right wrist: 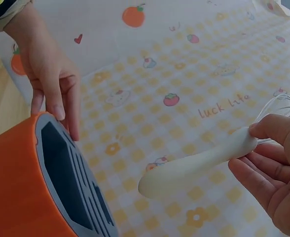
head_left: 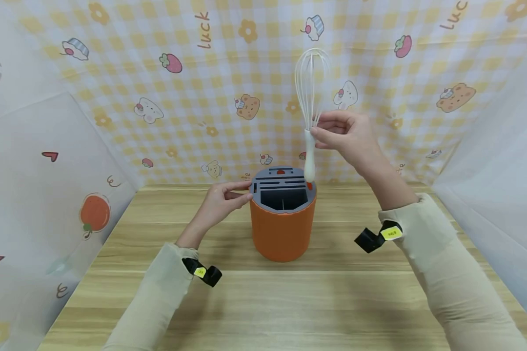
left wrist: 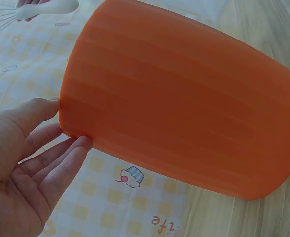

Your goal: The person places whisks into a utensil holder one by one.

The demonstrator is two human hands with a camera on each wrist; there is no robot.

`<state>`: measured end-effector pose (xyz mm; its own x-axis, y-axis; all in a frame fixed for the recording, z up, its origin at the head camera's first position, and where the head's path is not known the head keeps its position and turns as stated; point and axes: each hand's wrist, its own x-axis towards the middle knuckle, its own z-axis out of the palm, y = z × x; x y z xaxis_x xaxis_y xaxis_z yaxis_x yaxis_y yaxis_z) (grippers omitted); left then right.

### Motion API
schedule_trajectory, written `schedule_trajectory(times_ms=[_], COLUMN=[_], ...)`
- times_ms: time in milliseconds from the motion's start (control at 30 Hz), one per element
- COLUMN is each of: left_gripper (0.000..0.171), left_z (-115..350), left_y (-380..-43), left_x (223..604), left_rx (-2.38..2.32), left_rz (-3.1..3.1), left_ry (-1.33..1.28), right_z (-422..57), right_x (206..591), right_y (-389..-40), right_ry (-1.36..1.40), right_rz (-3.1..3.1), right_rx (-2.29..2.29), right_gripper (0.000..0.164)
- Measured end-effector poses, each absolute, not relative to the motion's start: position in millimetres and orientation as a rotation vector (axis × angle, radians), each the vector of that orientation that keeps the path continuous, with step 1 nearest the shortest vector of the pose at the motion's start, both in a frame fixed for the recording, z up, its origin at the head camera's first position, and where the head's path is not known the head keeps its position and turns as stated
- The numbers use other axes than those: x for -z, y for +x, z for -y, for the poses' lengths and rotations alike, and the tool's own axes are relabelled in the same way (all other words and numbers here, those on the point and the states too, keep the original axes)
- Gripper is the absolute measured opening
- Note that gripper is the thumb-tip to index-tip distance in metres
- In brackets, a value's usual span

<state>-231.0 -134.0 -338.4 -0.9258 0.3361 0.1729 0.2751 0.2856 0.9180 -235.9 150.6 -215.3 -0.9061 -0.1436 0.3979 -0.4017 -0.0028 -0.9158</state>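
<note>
An orange utensil holder [head_left: 282, 234] with a grey slotted top [head_left: 285, 183] stands upright on the wooden table. At its left rim, my left hand [head_left: 221, 202] touches the holder with thumb and fingertips, the fingers fairly straight. In the left wrist view, the thumb and fingers of that left hand [left wrist: 31, 158] meet the rim at separate spots. My right hand [head_left: 349, 139] pinches a white whisk [head_left: 310, 151] near the top of its handle. The whisk is upright, wires up, and its handle end appears over the right part of the slotted top. In the right wrist view, the handle [right wrist: 199, 168] is beside the holder, apart from it.
Behind the holder hangs a yellow checked cloth [head_left: 193, 97] with cartoon prints. Pale curtains [head_left: 35, 146] close off the left and right sides. The wooden table [head_left: 281, 302] extends in front of the holder and to both sides.
</note>
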Motion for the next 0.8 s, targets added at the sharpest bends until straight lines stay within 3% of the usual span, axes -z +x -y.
schedule_trajectory(times_ms=[800], left_gripper=[0.039], left_z=[133], left_y=[-231], left_x=[338], left_rx=[-1.727], left_rz=[-2.498], left_ry=[0.586], right_z=[-114], right_x=[243], right_y=[-244], right_ry=[0.700], right_rz=[2.215], right_rx=[-1.917], right_gripper=[0.029])
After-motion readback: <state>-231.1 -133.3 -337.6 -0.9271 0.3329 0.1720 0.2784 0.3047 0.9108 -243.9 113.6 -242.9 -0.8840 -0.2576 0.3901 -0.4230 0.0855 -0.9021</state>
